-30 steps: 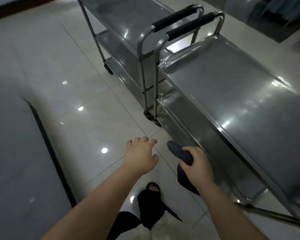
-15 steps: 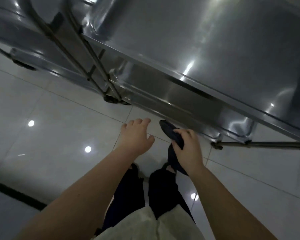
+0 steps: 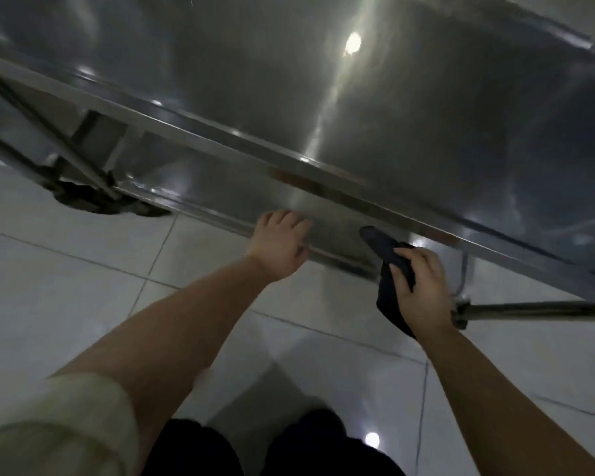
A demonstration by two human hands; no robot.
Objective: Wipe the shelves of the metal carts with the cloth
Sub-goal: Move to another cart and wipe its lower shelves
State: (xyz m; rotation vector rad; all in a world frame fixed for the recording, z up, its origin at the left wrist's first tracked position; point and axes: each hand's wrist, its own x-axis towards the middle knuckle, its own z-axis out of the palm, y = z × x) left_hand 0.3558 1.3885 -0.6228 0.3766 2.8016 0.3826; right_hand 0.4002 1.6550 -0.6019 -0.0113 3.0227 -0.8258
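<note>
- The right hand [image 3: 421,290], lower right of centre, has its fingers curled round the dark cloth [image 3: 380,242]. One end of it pokes up toward the cart's lower shelf [image 3: 248,197], and the other hangs down, partly hidden behind the wrist.
- The left hand [image 3: 279,245], mid-frame, reaches to that shelf's rim with its fingers close together. The tips are blurred, so I can't tell whether they touch.
- The top shelf [image 3: 358,97] fills the upper frame and is cut off at the edges.
- A caster [image 3: 90,201] at left is a dark smear.
</note>
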